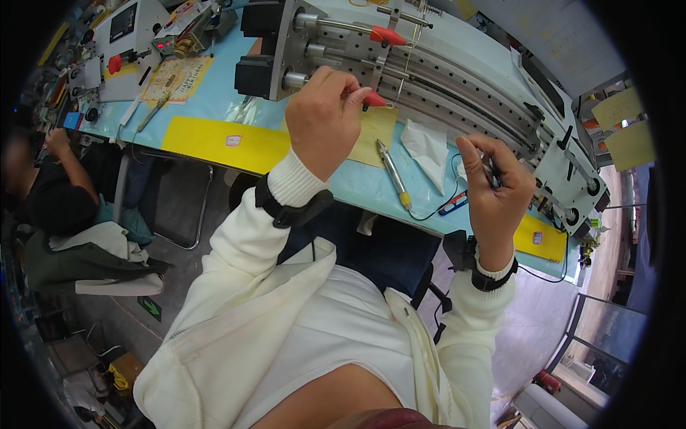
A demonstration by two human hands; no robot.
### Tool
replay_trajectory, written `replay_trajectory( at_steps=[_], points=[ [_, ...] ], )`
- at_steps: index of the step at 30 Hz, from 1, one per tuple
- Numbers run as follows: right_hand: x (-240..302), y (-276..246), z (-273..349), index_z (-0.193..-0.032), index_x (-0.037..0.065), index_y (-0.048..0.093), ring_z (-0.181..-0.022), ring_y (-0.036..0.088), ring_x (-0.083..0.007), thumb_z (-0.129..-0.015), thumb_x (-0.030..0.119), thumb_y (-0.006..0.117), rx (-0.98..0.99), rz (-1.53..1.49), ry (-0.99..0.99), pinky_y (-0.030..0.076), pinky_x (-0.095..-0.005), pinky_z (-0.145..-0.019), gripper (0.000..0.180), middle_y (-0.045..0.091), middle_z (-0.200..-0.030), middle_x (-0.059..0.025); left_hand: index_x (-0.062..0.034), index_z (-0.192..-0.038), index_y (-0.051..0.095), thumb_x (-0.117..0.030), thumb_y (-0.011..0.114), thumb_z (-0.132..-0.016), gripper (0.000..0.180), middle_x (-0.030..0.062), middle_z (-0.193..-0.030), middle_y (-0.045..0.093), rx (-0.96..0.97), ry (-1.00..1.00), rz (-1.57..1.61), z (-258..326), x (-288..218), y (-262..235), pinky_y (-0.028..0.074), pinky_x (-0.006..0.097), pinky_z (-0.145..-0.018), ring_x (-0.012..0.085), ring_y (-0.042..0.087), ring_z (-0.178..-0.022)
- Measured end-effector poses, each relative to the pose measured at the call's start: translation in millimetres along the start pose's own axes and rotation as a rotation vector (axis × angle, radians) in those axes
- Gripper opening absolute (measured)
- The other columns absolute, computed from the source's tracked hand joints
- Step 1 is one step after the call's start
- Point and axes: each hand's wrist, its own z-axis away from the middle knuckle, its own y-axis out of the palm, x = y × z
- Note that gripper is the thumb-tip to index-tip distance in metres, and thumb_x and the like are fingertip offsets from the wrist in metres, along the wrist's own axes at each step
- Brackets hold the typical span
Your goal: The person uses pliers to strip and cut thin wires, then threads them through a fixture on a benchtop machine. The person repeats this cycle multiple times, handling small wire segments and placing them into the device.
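Fingers of my left hand (323, 120) are pinched at the near end of a red tapered piece (376, 100), in line with a lower shaft of the metal machine (457, 93). A second red tapered piece (387, 36) sits on the upper shaft, with a thin wire running down between the two. My right hand (499, 189) is curled, thumb up, round a small dark metal tool (491, 174) mostly hidden by the fingers. Between my hands, a pen-like silver tool (393, 174) with a yellow end and a white crumpled sheet (426, 154) lie on the table.
Black motors (256, 77) stick out at the machine's left end. Yellow strips (207, 143) run along the blue table edge. A soldering-iron-like tool (151, 116) lies beside a printed sheet (179, 77). At far left another person (64, 179) sits working. A dark cable (439, 207) trails near the edge.
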Motion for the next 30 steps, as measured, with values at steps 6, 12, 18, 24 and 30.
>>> replay_trajectory(
  at_steps=[6,12,18,24,30],
  points=[
    [13,-15,21,-0.09,0.0,0.071,-0.056,0.049,-0.0056,-0.087,0.004,0.076,-0.004,-0.007,0.011,0.036,-0.0194,-0.052,0.007,0.064,-0.07,-0.0028,-0.0038,-0.087,0.061,-0.013,0.074,-0.089,0.016,0.0016,-0.074,0.055,0.095,-0.157,0.446,-8,0,-5,0.041,0.026,-0.055,0.0123,0.053,-0.061],
    [14,-23,57,-0.088,-0.001,0.071,-0.057,0.049,-0.007,-0.086,0.004,0.077,0.04,-0.04,0.138,0.038,-0.0192,-0.054,0.009,0.064,-0.07,-0.0041,-0.0052,-0.096,0.058,-0.016,0.071,-0.095,0.017,-0.0035,-0.077,0.053,-0.112,-0.272,0.67,14,15,-78,0.031,0.019,-0.057,0.0026,0.041,-0.065],
    [7,-6,92,-0.088,-0.001,0.071,-0.057,0.049,-0.0076,-0.085,0.002,0.077,0.168,-0.093,0.218,0.039,-0.0208,-0.054,0.008,0.064,-0.068,-0.0043,-0.0052,-0.076,0.058,-0.02,0.069,-0.096,0.027,-0.0057,-0.065,0.048,-0.033,-0.506,0.576,47,31,-127,0.024,0.021,-0.054,0.0021,0.035,-0.058],
    [-5,-1,110,-0.089,-0.002,0.07,-0.058,0.046,-0.0065,-0.087,0.003,0.076,0.209,-0.055,0.265,0.037,-0.0207,-0.055,0.007,0.061,-0.066,-0.0019,-0.0022,-0.068,0.053,-0.031,0.067,-0.097,0.043,-0.003,-0.062,0.044,0.205,-0.774,0.303,77,66,-180,0.027,0.024,-0.058,0.0056,0.035,-0.059],
    [-14,6,119,-0.089,-0.001,0.069,-0.06,0.042,-0.0055,-0.089,0.006,0.075,0.195,-0.072,0.24,0.029,-0.0196,-0.055,0.01,0.057,-0.067,0.0018,-0.0051,-0.097,0.067,-0.065,0.044,-0.098,0.064,0.0072,-0.089,0.061,0.376,-1.094,0.127,104,88,-227,0.045,0.023,-0.056,0.0127,0.06,-0.072]
  ],
)
